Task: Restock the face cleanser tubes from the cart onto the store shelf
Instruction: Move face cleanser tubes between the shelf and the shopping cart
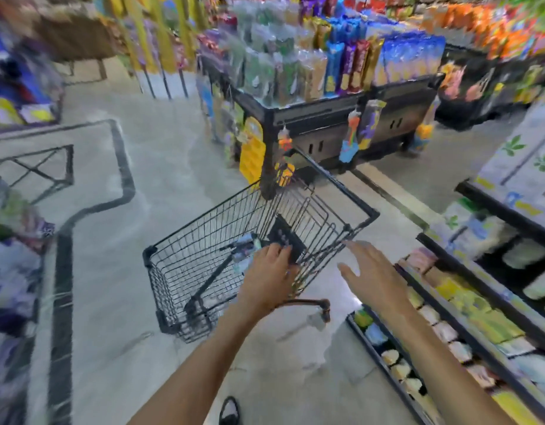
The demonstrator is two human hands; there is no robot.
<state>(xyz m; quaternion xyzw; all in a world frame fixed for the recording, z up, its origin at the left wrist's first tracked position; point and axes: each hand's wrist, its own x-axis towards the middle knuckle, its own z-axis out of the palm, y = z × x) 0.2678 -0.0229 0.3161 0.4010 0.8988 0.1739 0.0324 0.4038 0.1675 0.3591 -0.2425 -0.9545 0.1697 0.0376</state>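
Blurred pale tubes lie in black wire cart, just beyond left hand fingertips; its fingers reach inside, grip unclear; right hand hovers beside, fingers spread, near stocked store shelf.

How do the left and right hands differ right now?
The left hand reaches down into the cart, fingers bent onto a dark item at the child-seat flap; blur hides whether it grips it. The right hand is outside the cart, between it and the shelf, with fingers spread and nothing in it. The left hand is palm-down over the basket; the right hovers in the air. Both arms are bare and stretched forward.
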